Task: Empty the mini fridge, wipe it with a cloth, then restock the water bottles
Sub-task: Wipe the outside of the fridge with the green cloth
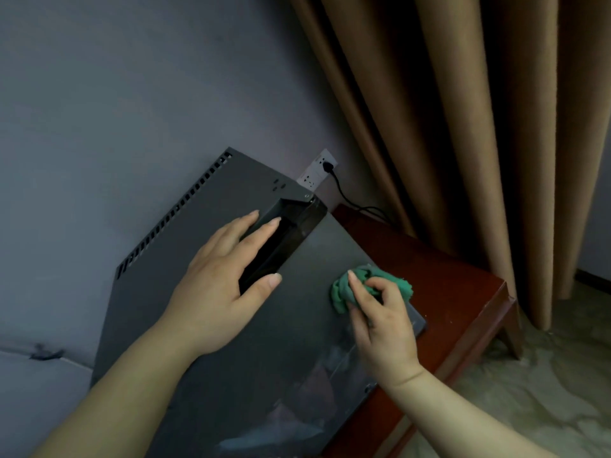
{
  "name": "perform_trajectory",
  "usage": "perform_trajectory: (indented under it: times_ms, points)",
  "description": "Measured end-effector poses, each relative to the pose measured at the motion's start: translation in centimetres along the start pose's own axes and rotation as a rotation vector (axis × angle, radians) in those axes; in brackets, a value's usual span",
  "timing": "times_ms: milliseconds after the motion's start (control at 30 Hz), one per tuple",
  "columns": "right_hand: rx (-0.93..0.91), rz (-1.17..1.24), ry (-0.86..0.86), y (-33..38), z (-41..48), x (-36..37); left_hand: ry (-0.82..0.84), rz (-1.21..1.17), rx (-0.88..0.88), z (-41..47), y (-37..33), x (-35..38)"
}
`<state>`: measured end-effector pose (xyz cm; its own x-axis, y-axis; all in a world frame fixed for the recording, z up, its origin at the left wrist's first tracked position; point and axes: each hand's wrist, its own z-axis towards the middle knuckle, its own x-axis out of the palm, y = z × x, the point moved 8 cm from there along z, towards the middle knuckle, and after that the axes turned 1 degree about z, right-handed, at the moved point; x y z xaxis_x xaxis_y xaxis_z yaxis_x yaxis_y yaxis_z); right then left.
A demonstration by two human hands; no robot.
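The dark grey mini fridge stands on a red-brown wooden table, seen from above. Its glossy door appears shut. My left hand rests flat on the fridge's top at the front edge, fingers spread over the dark recessed handle slot. My right hand presses a crumpled green cloth against the upper part of the door, near its right edge. No water bottles are in view, and the fridge's inside is hidden.
The red-brown table sticks out to the right of the fridge. A black cord runs from a white wall socket behind it. Brown curtains hang at the right, above a pale floor. A grey wall lies behind.
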<state>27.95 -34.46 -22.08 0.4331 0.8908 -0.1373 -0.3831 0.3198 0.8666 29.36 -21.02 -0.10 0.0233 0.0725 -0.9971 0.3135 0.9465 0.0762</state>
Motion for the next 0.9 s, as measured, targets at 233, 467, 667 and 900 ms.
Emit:
perform_trajectory:
  times_ms: [233, 467, 667, 900]
  points:
    - [0.026, -0.007, -0.041, 1.6, -0.7, 1.1, -0.012, 0.004, 0.028, 0.0, -0.2, 0.0]
    - [0.646, 0.183, -0.123, -4.7, -5.3, 2.2, -0.013, -0.123, 0.048, 0.2, 0.7, 0.2]
    - [0.407, 0.089, -0.296, -0.2, -1.0, 1.1, -0.014, -0.132, 0.081, 0.3, 1.0, 0.4]
    - [0.569, 0.113, -0.252, -2.4, -5.0, 2.2, -0.019, -0.141, 0.105, 0.4, 1.1, 0.3]
